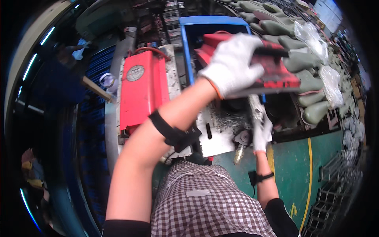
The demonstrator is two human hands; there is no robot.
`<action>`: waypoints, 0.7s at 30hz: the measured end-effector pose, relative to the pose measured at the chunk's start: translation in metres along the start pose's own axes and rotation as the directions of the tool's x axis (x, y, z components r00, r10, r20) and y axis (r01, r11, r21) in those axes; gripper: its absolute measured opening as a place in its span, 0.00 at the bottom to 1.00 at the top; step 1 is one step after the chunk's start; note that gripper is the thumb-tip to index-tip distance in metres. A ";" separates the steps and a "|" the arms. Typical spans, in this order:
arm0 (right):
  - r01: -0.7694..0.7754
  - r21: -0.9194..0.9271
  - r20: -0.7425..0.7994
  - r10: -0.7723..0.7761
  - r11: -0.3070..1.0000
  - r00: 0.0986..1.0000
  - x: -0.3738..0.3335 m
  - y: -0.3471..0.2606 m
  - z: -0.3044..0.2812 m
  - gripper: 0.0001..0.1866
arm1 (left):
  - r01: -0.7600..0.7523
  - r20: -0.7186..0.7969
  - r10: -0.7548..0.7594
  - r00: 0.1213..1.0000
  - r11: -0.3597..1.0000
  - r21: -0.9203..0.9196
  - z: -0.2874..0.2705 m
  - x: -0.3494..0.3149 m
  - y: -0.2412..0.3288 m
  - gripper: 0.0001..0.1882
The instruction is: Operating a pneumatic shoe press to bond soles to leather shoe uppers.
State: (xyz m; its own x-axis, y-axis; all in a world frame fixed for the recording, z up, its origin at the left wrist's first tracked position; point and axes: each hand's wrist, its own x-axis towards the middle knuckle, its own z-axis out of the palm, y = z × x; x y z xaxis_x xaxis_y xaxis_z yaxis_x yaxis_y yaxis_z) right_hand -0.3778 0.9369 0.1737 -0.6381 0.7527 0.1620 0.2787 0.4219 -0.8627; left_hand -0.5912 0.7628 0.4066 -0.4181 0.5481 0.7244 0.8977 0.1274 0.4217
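My left hand (233,63), in a white glove with an orange cuff, reaches across to a red machine lid (276,77). Its fingers appear wrapped round the left end of a black handle (272,51) on that lid, the thumb lying below; both hand and lid are slightly blurred. Lower and to the right, my right hand (261,134), also gloved in white, is beside a pale, mottled, long piece (256,106) at the machine's right edge. Motion smears its fingers, so its grip is unclear. A metal bed plate (215,138) lies under the lid.
Left of the lid stands a second red machine cover (138,89). A blue frame (215,19) rises behind. Several olive-green boot-shaped pieces (302,61) and clear plastic bags (331,85) crowd the right. A round fitting (241,137) sits near my right hand. Metal racks (331,189) stand on the green floor (292,158).
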 end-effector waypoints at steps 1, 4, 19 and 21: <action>-0.122 -0.057 -0.050 0.120 0.991 0.992 -0.016 0.014 -0.011 0.28 | -0.045 -0.063 0.046 0.997 0.999 0.021 0.006 -0.021 0.006 0.30; -0.172 0.106 0.018 0.171 0.979 0.985 -0.070 0.098 -0.052 0.16 | -0.015 -0.042 0.016 0.999 1.000 0.022 0.025 -0.065 0.037 0.26; -0.913 0.344 0.744 0.529 0.218 0.407 -0.121 0.045 -0.061 0.23 | -0.203 0.127 0.182 0.975 0.962 0.185 0.155 -0.246 -0.022 0.30; -0.936 0.293 0.697 0.627 0.195 0.348 -0.103 0.064 -0.077 0.22 | -0.206 0.135 0.182 0.974 0.958 0.198 0.143 -0.243 -0.018 0.29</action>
State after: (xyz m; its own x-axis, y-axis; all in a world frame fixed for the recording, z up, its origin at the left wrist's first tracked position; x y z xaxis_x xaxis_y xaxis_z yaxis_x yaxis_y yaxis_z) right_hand -0.2390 0.9252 0.1387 -0.5474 0.1747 -0.8184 0.4417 -0.7703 -0.4599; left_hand -0.4858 0.7455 0.1447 -0.2254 0.6683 0.7090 0.9740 0.1726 0.1469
